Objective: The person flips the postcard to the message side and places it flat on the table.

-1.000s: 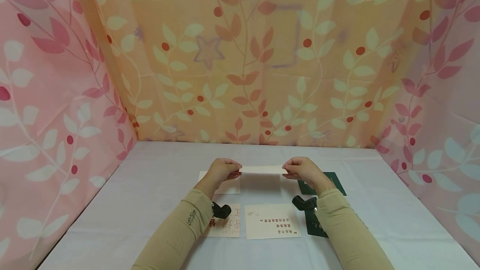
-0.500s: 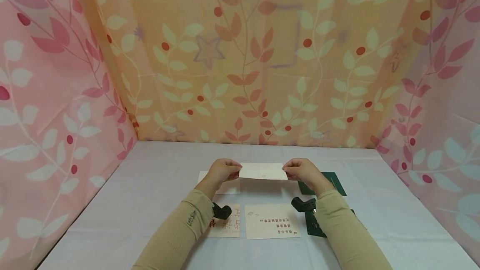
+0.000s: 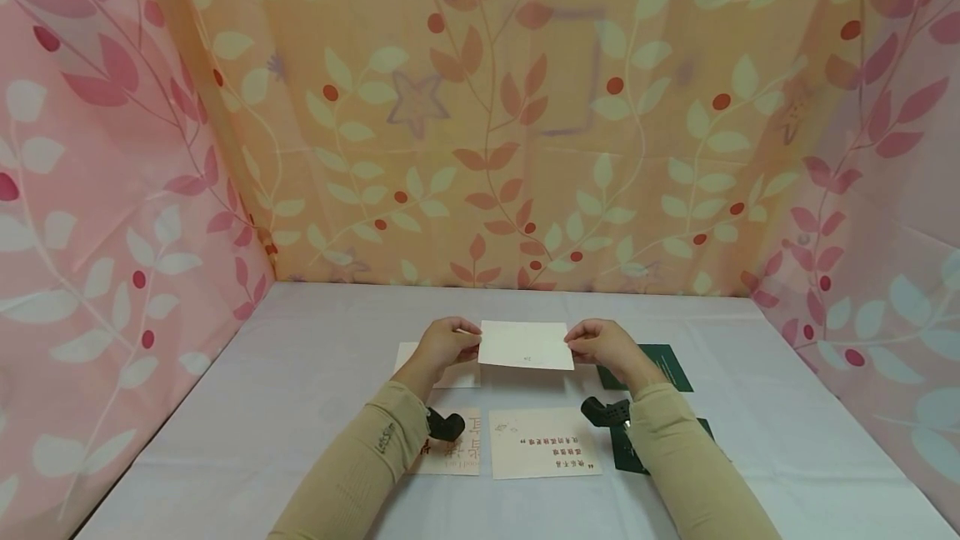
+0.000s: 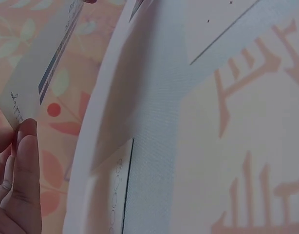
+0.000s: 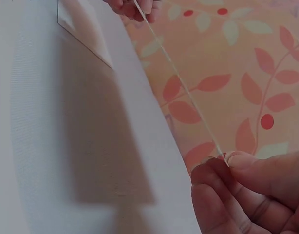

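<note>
A cream card (image 3: 527,345) is held up above the far part of the table, its plain face with a small faint mark turned to the head view. My left hand (image 3: 444,345) pinches its left edge between thumb and fingers. At the opposite edge, my right hand (image 3: 607,348) pinches it the same way. The left wrist view catches the card's other side (image 4: 42,68), with handwriting-like print and a dark band. From the right wrist the card (image 5: 183,87) appears almost edge-on, its shadow falling on the white cloth.
Below the hands lie a cream card with red text (image 3: 546,442) and another with large characters (image 3: 461,444). A pale card (image 3: 459,375) lies by the left hand. Two dark green cards, one farther back (image 3: 669,363) and one nearer (image 3: 628,450), are partly covered by the right arm.
The held card has tilted from nearly edge-on to showing its broad face in the head view. Both hands keep their pinch and stay nearly in place.
</note>
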Demonstrator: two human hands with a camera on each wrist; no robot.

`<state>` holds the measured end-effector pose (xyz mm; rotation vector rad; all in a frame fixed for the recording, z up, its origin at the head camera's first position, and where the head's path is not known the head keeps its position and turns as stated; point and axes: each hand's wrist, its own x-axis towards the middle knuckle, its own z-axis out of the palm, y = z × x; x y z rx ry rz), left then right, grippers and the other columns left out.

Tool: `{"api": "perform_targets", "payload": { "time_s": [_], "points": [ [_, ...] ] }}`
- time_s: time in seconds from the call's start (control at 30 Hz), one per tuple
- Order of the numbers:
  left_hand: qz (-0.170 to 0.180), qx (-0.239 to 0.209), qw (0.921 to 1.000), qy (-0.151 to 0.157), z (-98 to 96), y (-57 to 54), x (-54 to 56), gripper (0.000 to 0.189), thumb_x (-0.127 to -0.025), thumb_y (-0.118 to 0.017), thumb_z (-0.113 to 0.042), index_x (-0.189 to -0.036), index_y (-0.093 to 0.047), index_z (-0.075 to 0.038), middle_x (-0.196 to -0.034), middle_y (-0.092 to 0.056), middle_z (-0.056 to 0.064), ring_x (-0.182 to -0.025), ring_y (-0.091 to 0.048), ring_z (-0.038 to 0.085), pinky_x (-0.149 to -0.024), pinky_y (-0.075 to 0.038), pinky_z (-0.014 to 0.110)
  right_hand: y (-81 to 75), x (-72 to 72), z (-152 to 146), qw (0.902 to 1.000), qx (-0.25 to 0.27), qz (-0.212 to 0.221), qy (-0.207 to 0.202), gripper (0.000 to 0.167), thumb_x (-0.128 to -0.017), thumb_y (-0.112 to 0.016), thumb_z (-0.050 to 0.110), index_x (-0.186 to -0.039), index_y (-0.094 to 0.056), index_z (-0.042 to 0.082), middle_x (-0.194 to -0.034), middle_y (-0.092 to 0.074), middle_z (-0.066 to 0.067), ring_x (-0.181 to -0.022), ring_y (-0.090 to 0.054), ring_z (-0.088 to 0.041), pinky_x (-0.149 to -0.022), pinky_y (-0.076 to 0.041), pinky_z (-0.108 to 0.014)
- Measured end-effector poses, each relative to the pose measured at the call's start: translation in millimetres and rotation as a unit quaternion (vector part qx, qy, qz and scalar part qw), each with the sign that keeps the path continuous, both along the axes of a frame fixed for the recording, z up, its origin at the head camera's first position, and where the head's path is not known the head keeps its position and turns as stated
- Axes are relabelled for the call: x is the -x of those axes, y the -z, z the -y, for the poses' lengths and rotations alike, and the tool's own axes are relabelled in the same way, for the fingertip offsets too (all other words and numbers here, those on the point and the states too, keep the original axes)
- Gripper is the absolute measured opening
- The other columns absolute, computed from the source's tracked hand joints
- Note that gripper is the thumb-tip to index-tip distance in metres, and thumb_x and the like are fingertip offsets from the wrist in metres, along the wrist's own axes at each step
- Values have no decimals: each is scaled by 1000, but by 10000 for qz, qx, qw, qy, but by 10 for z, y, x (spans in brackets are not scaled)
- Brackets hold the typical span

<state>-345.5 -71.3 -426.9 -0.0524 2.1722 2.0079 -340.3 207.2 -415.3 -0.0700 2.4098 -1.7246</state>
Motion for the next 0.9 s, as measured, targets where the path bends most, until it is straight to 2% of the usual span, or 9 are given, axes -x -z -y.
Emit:
{"api": "perform_targets", "payload": {
  "time_s": [0.27,0.43,0.63,0.9],
  "points": [
    [-36,-80,9998,-167,-20,20,3,13,-82,-64,-2,-94,-61,2,-79,-61,9,-63,-60,14,-62,-54,26,6,-6,20,10000,42,-1,54,8,-85,-58,-1,-92,-60,-6,-84,-62,-11,-71,-61,-17,-70,-54,-33],
    [26,-123,9997,-221,-39,26,6,12,-82,-64,0,-93,-61,3,-78,-61,9,-62,-60,14,-63,-54,27,-3,-9,32,9998,-26,13,179,7,-85,-59,-1,-91,-60,-5,-78,-62,-9,-70,-61,-17,-70,-54,-34],
    [99,77,9996,-257,-72,25,-5,10,-81,-64,0,-91,-62,2,-79,-62,9,-63,-61,15,-66,-55,30,11,-1,29,9994,-34,37,347,9,-85,-59,-2,-93,-56,-4,-73,-59,-8,-67,-60,-18,-73,-54,-40],
    [-31,516,9984,-239,-127,65,-39,8,-82,-62,-1,-90,-62,0,-81,-61,11,-63,-62,18,-62,-54,31,69,4,20,9981,-158,95,583,13,-83,-61,-3,-94,-53,-4,-73,-61,-8,-66,-59,-18,-66,-54,-34]
  ]
}}
